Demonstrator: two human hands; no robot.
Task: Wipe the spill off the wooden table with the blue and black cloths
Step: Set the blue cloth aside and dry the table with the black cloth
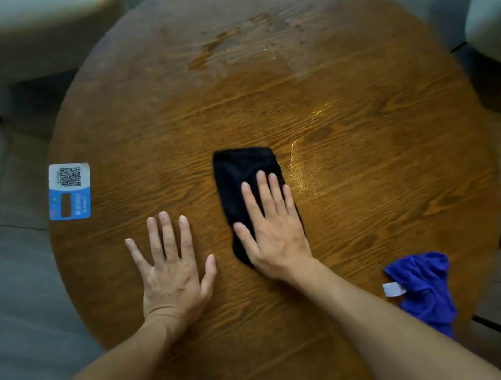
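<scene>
A person's right hand [274, 235] presses flat, fingers extended, on a folded black cloth [246, 180] near the middle of a round wooden table [376, 202]; the cloth extends beyond the fingertips; just right of it a thin wet streak [298, 156] glints on the grain; far beyond the fingertips lies a patchy brown spill [219, 45]; the left hand [171, 268] rests palm down, fingers spread, on bare wood just left of the cloth; a crumpled blue cloth [426, 290] with a white tag sits at the table's edge, right of the right forearm; a blue-and-white QR-code sticker [69, 190] marks the rim, left of the left hand.

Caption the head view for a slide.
Right hand presses black cloth flat on round table; left hand rests bare, blue cloth aside.
</scene>
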